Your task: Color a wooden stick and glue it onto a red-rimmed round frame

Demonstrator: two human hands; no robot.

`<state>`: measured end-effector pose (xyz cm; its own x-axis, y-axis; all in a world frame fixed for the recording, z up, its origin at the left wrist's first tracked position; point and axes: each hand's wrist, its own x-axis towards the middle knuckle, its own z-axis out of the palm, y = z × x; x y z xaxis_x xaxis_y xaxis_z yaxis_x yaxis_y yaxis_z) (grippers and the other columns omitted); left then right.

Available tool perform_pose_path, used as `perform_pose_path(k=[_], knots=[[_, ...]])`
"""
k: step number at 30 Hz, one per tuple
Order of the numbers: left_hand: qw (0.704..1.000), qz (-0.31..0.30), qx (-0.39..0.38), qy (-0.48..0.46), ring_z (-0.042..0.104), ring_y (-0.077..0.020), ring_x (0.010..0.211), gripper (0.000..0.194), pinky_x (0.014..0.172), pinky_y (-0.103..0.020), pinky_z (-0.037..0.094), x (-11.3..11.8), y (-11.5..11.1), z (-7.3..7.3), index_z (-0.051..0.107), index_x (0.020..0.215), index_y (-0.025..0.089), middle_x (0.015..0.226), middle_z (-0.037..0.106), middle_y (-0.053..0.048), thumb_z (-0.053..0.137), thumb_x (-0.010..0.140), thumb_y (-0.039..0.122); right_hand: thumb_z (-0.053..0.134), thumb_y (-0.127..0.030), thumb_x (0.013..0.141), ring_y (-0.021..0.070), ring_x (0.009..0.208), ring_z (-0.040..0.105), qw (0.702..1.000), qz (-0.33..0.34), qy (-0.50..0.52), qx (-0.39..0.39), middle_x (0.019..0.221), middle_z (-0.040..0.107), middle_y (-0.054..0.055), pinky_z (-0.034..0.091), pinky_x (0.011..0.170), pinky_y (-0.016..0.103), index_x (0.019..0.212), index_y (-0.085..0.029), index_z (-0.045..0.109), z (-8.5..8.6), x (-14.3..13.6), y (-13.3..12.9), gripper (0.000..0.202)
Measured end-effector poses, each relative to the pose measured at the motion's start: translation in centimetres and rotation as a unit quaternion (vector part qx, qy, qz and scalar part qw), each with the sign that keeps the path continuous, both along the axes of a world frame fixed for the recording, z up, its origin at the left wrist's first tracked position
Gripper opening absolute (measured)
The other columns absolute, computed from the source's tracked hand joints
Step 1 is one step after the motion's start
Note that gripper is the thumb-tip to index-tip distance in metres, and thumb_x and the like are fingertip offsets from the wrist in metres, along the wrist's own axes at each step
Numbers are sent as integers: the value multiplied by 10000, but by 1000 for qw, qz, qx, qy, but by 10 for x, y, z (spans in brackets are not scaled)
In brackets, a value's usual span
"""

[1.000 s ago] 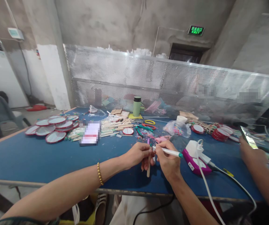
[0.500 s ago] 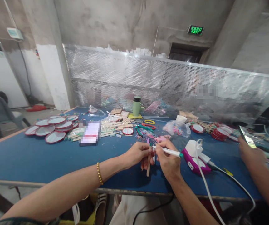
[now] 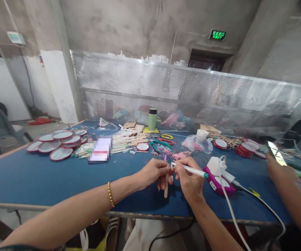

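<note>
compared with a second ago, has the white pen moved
Yes: the white pen has shifted slightly right; its green end now overlaps the purple power strip in view.

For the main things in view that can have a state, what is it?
Wooden stick: held in left hand
White marker: held in right hand; tip too small to judge
Green bottle: upright, lid on
Exit sign: lit
Phone on the table: screen lit, content pixelated
Co-worker's phone: in hand, screen bright
Red-rimmed discs: piled
Power strip: adapter plugged in
</note>
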<state>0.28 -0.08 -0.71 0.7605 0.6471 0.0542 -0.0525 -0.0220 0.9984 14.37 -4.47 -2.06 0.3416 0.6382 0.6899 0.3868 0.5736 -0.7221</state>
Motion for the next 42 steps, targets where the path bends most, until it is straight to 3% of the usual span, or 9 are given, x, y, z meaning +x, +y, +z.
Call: perform_pose_path(k=[8, 18, 27, 33, 42], knots=[[999, -29, -34, 0, 593, -130, 418, 492, 377, -208, 449, 2, 1, -2, 569, 793, 117, 618, 646, -53, 632, 764, 605, 599, -306, 832, 94, 353, 482, 999, 22, 32, 10, 508, 577, -36, 391, 354, 223, 651, -207, 569, 4, -3, -3, 208], [999, -18, -31, 6, 564, -109, 378, 423, 355, -196, 436, 4, 0, -3, 559, 790, 127, 616, 637, -25, 642, 780, 542, 588, -275, 838, 103, 390, 484, 1000, 25, -16, 8, 531, 557, -38, 394, 399, 254, 650, -215, 577, 0, 1, -1, 198], [999, -33, 0, 15, 574, -126, 398, 468, 375, -208, 453, 5, 1, -8, 548, 764, 132, 542, 592, -21, 592, 798, 596, 599, -302, 835, 149, 413, 498, 998, 25, -23, -47, 516, 560, -27, 387, 417, 306, 691, -271, 601, -15, 14, 5, 147], [999, -42, 12, 16, 565, -124, 387, 531, 386, -212, 464, 4, -1, -6, 541, 733, 136, 506, 569, -10, 587, 773, 663, 613, -294, 836, 192, 433, 540, 997, 47, -46, -27, 530, 609, 5, 390, 395, 343, 757, -343, 644, -21, 21, 7, 98], [999, -36, 12, 20, 560, -121, 392, 534, 362, -209, 444, 4, -1, -4, 543, 728, 140, 519, 574, -11, 604, 755, 669, 641, -304, 825, 196, 417, 542, 997, 70, -36, -22, 505, 589, -1, 391, 366, 345, 765, -350, 649, -22, 22, 8, 76]])
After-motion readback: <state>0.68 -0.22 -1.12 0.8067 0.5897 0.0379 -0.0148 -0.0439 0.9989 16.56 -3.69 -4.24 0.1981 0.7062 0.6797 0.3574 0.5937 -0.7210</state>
